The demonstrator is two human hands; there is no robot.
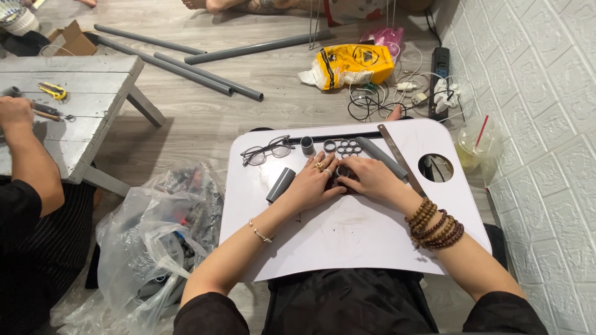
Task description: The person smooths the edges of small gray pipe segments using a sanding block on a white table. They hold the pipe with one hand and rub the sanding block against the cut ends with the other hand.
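From the head camera, the person is working at a white lap tray with a round cup hole (347, 242). The left hand (313, 183), wearing gold rings, and the right hand (366, 177), with brown wooden bead bracelets at the wrist, are meeting over a small dark object (343, 175) on the tray. Both hands are curling their fingers around it, and it is mostly hidden, so its kind cannot be told.

Just beyond the fingers, a cluster of short grey pipe rings (345, 147) is lying on the tray. A short grey plastic pipe piece (280, 184) is lying just left of the left hand, a longer grey pipe (380, 156) and a flat metal ruler (400, 160) beside the right. Dark-framed round glasses (266, 151) are resting at the tray's far left.

On the left, another person's hand (15, 111) is resting on a grey wooden table (74, 105). Long grey pipes (186, 65) are lying on the floor.
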